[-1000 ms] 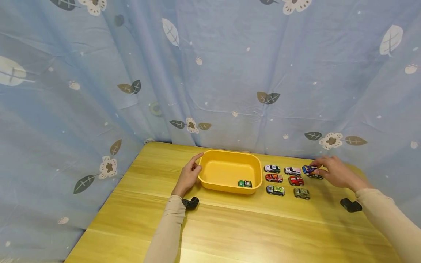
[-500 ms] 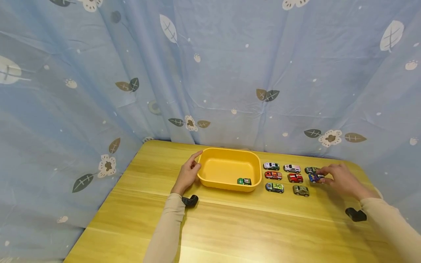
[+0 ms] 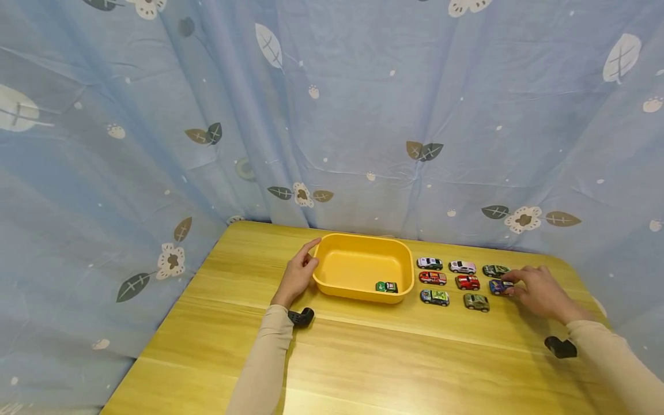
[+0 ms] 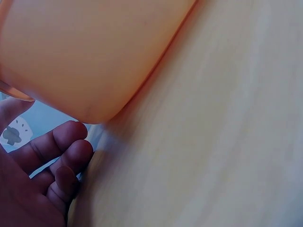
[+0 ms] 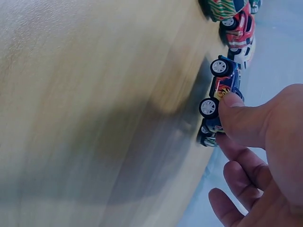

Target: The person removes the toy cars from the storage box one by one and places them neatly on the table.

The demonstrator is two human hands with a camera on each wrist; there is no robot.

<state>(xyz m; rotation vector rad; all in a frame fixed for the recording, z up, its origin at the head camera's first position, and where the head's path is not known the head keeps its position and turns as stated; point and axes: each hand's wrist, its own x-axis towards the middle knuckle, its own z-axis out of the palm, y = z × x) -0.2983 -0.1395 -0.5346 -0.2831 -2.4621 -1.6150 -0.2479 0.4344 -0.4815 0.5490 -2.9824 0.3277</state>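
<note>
At the right end of the toy cars, my right hand (image 3: 542,293) pinches a blue toy car (image 3: 500,287) between thumb and fingers. The right wrist view shows the thumb pressed on the side of this car (image 5: 224,87), above its wheels. Just behind it in the head view stands a dark green patterned toy car (image 3: 495,270). My left hand (image 3: 297,276) touches the left rim of a yellow plastic tub (image 3: 363,295), its index finger stretched along the corner. Its lower fingers (image 4: 71,142) hang loosely bent beside the tub wall. A green toy car (image 3: 387,287) lies in the tub.
Between the tub and my right hand stand several toy cars in short rows, among them a red one (image 3: 467,282), a white one (image 3: 462,267) and an olive one (image 3: 476,302). A blue patterned curtain (image 3: 363,115) hangs behind the wooden table (image 3: 389,357).
My right hand has drawn the blue car toward the front and slightly right, uncovering the dark green car behind it. The left hand stays at the tub.
</note>
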